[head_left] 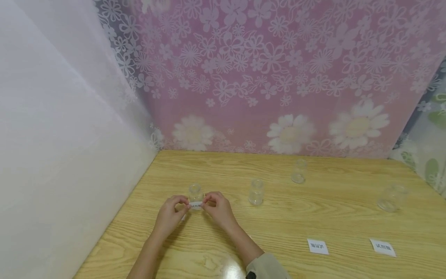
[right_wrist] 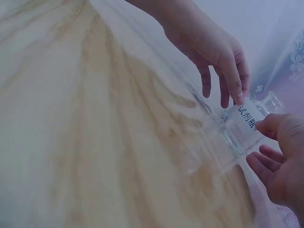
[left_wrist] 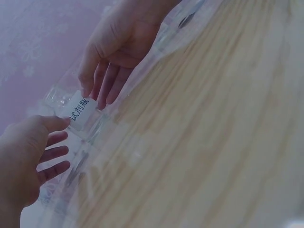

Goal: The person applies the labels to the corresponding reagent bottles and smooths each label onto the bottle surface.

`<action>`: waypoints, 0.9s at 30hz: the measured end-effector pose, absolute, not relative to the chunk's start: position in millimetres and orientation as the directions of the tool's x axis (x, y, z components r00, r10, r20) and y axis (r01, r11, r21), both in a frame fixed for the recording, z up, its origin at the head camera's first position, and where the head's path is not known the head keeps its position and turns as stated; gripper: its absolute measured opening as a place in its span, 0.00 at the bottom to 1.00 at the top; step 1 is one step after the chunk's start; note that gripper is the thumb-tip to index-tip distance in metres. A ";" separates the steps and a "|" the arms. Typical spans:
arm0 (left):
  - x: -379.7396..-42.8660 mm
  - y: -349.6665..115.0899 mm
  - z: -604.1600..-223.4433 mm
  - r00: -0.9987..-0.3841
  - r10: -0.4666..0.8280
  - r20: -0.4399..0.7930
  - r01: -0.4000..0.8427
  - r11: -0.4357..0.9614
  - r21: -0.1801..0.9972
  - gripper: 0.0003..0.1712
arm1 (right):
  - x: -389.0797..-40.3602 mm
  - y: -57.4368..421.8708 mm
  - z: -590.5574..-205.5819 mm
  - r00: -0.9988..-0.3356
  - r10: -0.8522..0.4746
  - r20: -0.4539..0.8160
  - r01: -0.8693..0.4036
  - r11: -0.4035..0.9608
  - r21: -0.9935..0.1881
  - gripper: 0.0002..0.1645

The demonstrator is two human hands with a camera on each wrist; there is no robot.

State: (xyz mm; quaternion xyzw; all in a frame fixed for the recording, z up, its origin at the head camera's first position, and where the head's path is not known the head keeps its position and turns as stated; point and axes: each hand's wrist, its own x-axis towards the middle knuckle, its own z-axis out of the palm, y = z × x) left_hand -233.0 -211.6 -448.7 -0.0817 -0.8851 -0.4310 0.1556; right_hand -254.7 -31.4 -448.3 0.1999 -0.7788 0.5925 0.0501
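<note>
A clear glass bottle (head_left: 195, 189) stands upright on the table at the left, in front of me. Across its near side lies a white paper label (head_left: 196, 205) with black Chinese characters. My left hand (head_left: 169, 215) pinches the label's left end, and my right hand (head_left: 219, 211) pinches the other end. Both wrist views show the label (left_wrist: 79, 110) close against the glass, with thumb tips at its ends. The remaining fingers of the left hand (left_wrist: 26, 156) are spread beside the bottle. In the right wrist view the right hand (right_wrist: 285, 156) comes in from the lower right.
Three more clear glass containers stand on the wooden table (head_left: 209, 252): a bottle (head_left: 256, 193), one farther back (head_left: 298, 172) and one at the right (head_left: 391, 199). Two white labels (head_left: 318, 246) (head_left: 383, 247) lie near the front right. A floral curtain (head_left: 244, 77) borders the back.
</note>
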 end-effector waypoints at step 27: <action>-238.0 -206.1 -457.3 -0.921 -0.007 0.389 0.330 0.514 0.792 0.03 | -262.7 -36.0 -461.0 -0.906 -0.237 0.350 -0.396 0.190 -0.898 0.04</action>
